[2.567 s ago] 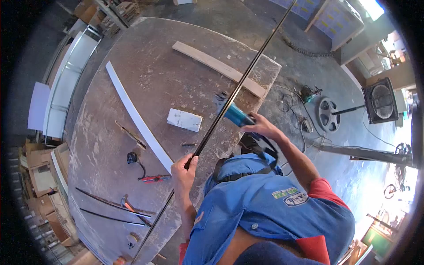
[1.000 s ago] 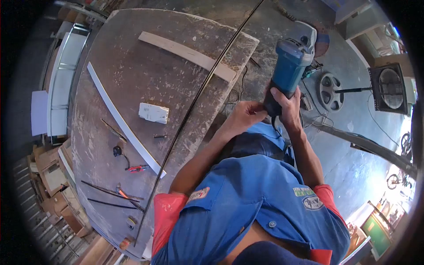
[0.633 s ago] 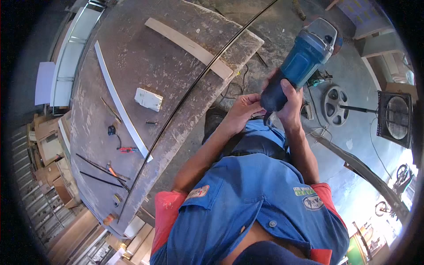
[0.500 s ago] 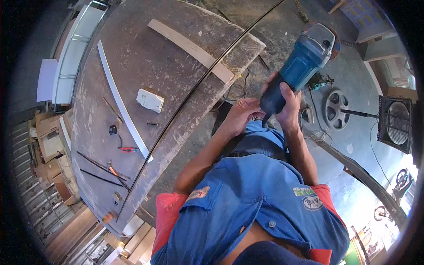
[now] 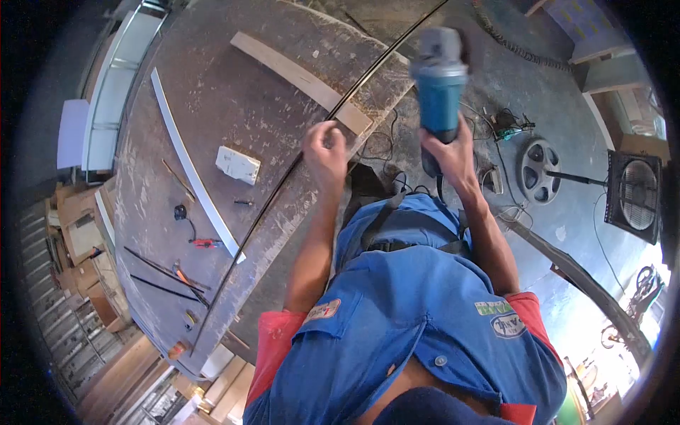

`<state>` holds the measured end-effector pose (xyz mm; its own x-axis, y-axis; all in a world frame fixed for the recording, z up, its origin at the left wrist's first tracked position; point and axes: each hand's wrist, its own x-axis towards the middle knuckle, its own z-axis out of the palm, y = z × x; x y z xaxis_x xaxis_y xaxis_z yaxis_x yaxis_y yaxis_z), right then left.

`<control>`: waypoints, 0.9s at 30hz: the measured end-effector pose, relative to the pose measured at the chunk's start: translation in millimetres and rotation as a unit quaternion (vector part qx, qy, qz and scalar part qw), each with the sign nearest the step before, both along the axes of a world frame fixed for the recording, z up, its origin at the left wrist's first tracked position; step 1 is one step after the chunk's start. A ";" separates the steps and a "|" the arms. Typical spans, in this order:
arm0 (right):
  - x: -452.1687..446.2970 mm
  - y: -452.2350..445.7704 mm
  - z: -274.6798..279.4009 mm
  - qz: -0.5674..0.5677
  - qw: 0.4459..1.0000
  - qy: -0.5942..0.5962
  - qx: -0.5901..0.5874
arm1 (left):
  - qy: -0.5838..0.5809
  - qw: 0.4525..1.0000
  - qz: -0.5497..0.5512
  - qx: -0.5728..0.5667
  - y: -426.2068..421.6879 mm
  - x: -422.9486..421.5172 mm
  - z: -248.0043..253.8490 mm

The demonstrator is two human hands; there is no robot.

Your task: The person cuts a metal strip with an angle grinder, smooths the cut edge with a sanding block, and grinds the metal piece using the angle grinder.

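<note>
My right hand (image 5: pixel 450 152) is wrapped round the black rear grip of a teal power grinder (image 5: pixel 439 99), held upright beyond the table's edge; its grey head is blurred. My left hand (image 5: pixel 326 152) is over the table's edge beside a long thin black strip (image 5: pixel 283 180). Its fingers are loosely curled and apart, with nothing visible between them. The strip runs diagonally along the table (image 5: pixel 205 134) and crosses a wooden board (image 5: pixel 297 74). Further left lie a white block (image 5: pixel 238 165) and a long white strip (image 5: pixel 188 159).
On the table's left part are a tape measure (image 5: pixel 180 212), a red tool (image 5: pixel 206 243), an orange-handled hammer (image 5: pixel 185 276) and short dark strips (image 5: pixel 163 289). Cables lie on the floor near a fan (image 5: pixel 635 191) and its round base (image 5: pixel 540 172). Cardboard (image 5: pixel 78 227) stands at the left.
My left hand has left the grinder's rear end and moved up-left to the black strip. The grinder, in my right hand, has swung left and is more upright.
</note>
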<state>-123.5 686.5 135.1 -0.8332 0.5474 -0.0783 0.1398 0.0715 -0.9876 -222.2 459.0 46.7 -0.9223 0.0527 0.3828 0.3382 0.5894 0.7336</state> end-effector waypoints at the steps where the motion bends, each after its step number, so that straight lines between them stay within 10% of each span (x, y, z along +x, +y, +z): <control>1: -1.5 -1.9 -1.1 0.037 0.999 -0.035 0.004 | 0.033 0.997 0.049 -0.056 -9.3 -14.5 -10.4; 14: -29.1 -56.7 -81.4 0.267 0.942 -0.121 0.162 | -0.196 0.974 -0.086 -0.079 -49.0 -81.7 -75.3; 16: -33.1 -61.4 -83.0 0.270 0.942 -0.116 0.160 | -0.384 0.915 -0.096 0.074 -49.7 -82.2 -61.9; 27: -44.2 -70.3 -89.9 0.276 0.931 -0.151 0.188 | -0.241 0.958 -0.151 -0.021 -52.1 -82.7 -58.2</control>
<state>-167.7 616.2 45.2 -0.9667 0.0792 -0.2434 0.2462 0.5470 -0.8001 -304.9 406.8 -11.4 -0.9316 0.3512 -0.0933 0.1251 0.5511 0.8250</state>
